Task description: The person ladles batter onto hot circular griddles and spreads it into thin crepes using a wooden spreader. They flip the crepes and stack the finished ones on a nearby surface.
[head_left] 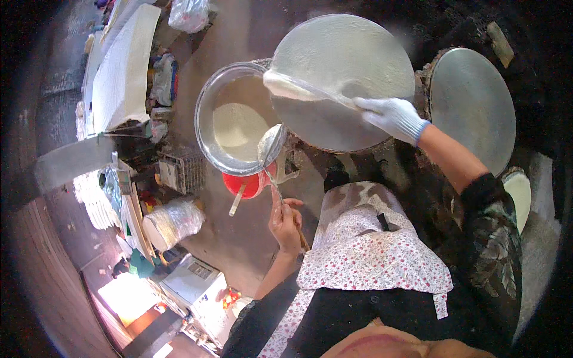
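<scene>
My right hand [394, 118], in a white knit glove, is closed on the end of a long flat batter spreader [328, 92]. The spreader lies across a large round griddle [340, 131], with a ridge of pale batter [290, 88] along its left end. Batter coats the far part of the griddle; the near part is bare grey metal. In my bare left hand [285, 225] is the long handle of a ladle [270, 144]. Its batter-coated bowl rests at the right rim of a wide basin [203, 134] holding pale batter [239, 124].
A second round griddle [474, 107] stands to the right, with a pale round thing [518, 197] beyond it. Below the basin sits a red bucket [242, 184] with a stick in it. Leftward are a wire crate [179, 172], a plastic-wrapped bundle [173, 225] and a white box-shaped appliance [194, 280].
</scene>
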